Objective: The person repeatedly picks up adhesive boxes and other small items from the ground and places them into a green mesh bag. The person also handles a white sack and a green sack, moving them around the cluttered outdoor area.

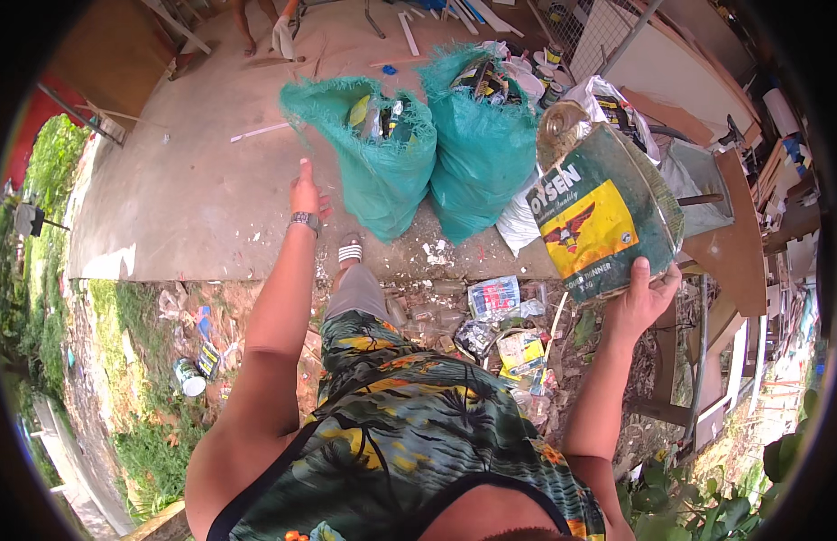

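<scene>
My right hand (645,297) grips the lower edge of a dented green Boysen paint-thinner can (594,162), its yellow label facing up. At the can's upper end a rusty metal piece (560,128) sticks out. Free of any object, my left hand (307,193) is held out with the thumb raised and fingers loosely apart. Just beyond it stands a teal woven sack (385,179) with its mouth open and cans (385,118) showing inside. A second teal sack (483,162), filled with crushed cans (483,81), leans against the first.
Paint tins (550,57) and a white sack (611,111) stand behind the can. A concrete slab edge (209,277) drops to littered ground with flattened packaging (523,351) and discarded tins (188,375). Wooden boards (723,250) crowd the right. Another person's gloved hand (283,37) shows at the back.
</scene>
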A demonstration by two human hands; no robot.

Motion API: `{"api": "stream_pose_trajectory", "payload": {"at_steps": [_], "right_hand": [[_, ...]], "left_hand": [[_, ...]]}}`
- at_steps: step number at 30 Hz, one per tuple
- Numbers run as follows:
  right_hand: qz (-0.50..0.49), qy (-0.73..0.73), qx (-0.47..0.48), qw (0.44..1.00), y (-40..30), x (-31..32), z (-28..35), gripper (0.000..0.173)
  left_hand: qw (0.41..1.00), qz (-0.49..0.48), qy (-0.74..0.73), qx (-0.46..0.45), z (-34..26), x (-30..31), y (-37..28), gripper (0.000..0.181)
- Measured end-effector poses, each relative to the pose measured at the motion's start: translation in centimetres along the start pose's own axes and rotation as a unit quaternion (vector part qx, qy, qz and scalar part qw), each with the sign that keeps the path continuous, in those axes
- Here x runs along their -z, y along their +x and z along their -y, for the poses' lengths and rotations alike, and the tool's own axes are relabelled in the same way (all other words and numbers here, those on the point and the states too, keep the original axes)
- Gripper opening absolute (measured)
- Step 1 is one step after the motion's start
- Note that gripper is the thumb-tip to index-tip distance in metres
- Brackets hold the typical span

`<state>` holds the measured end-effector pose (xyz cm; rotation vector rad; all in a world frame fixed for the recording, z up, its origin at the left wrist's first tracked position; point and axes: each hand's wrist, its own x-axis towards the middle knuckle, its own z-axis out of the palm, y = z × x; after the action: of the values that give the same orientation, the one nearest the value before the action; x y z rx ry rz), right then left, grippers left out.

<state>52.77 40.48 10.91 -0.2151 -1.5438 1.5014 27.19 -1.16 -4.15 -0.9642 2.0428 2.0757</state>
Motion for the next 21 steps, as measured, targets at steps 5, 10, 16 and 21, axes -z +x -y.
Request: {"api": "stream_pose_trajectory", "payload": {"at_steps": [5, 10, 16, 21], "right_hand": [[0.083, 0.098, -0.024, 0.991, 2.9, -16.2, -6.4, 0.03], [0.14, 0.043, -0.065, 0.987, 4.1, -28.7, -14.5, 0.028], [0.297, -0.137, -0.124, 0.937, 2.3, -37.6, -20.6, 0.039], [0.313, -0.187, -0.2, 0.909, 0.4, -41.5, -26.2, 0.048]], "left_hand": [[0.997, -0.054, 0.027, -0.039, -8.5, -4.2, 6.0, 0.078], [0.998, 0.052, -0.021, -0.02, -9.6, -6.6, 13.3, 0.049], [0.958, 0.12, -0.22, -0.137, -5.7, -5.6, 17.3, 0.047], [0.948, 0.2, -0.236, -0.073, -5.4, -5.6, 9.5, 0.049]]}}
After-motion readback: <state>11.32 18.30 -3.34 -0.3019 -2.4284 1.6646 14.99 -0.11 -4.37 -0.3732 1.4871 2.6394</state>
